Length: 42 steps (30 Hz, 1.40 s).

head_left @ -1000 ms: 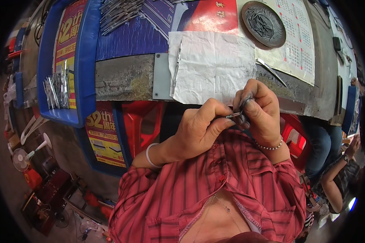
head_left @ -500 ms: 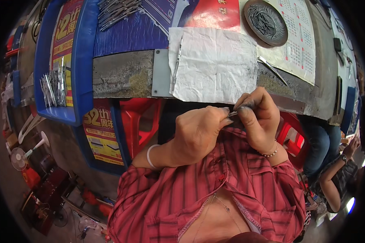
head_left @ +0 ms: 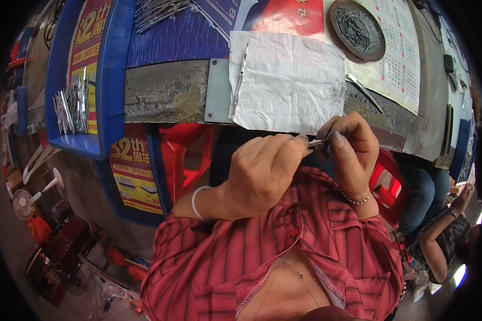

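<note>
A slim metal rod [head_left: 317, 143] spans the small gap between my two hands, just off the table's front edge. My left hand [head_left: 265, 174] is closed, pinching one end of it between thumb and fingertips. The other end goes into the pinch of my right hand [head_left: 354, 152], whose fingertips are darkened and partly hide it. Beyond my hands, a creased white sheet [head_left: 292, 80] covers the table edge. One thin silvery metal piece [head_left: 241, 72] lies along the sheet's left side. Tweezers [head_left: 365, 93] rest to the right of the sheet.
At back right, a round brown dish [head_left: 368, 56] holds many small dark rods. Long metal pieces [head_left: 160, 13] are heaped at back left. A blue bin [head_left: 115, 69] with silvery pieces stands left. Red stools [head_left: 185, 152] are below the table; another person's arm [head_left: 436, 241] shows at right.
My hands have drawn slightly apart, so more of the rod shows between them. The right hand has shifted a little to the right. The whole view has moved slightly.
</note>
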{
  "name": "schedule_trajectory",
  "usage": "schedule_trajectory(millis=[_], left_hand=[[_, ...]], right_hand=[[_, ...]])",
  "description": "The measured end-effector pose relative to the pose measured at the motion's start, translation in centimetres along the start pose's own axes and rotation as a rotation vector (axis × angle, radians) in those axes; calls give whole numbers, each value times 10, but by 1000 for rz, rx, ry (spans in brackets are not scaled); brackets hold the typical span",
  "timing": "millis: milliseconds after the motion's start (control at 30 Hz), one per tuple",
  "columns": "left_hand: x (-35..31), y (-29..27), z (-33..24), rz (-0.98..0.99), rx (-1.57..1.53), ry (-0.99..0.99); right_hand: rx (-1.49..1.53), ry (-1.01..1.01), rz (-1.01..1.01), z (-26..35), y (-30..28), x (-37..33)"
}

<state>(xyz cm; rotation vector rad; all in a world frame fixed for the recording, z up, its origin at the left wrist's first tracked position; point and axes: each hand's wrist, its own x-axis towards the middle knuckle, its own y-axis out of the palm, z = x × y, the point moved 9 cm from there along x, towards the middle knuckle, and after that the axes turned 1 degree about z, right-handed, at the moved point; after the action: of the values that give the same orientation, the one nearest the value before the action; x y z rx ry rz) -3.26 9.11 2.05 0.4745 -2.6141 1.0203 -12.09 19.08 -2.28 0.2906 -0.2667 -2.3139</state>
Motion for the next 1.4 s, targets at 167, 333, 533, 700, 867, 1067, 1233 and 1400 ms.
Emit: schedule_trajectory(millis=[167, 333, 533, 700, 867, 1067, 1233, 1400], left_hand=[[0, 2, -1, 24, 13, -13], [0, 4, -1, 28, 17, -8], [2, 4, -2, 25, 7, -29], [13, 10, -1, 124, 25, -99], [33, 13, -10, 176, 65, -106], [66, 7, -15, 182, -15, -101], [134, -5, 2, 138, 70, 15], [238, -3, 50, -6, 14, 23]], right_hand=[[-238, 43, -9, 1, -1, -1], [-288, 29, -6, -1, -1, 0], [-219, 41, 12, -8, -2, 2], [-120, 89, 8, -14, -9, 5], [-36, 107, -38, -9, -20, 7], [-131, -101, -247, 5, -68, -15], [-355, -422, -300, 15, -98, -26], [-456, -609, -203, 33, -87, -21]])
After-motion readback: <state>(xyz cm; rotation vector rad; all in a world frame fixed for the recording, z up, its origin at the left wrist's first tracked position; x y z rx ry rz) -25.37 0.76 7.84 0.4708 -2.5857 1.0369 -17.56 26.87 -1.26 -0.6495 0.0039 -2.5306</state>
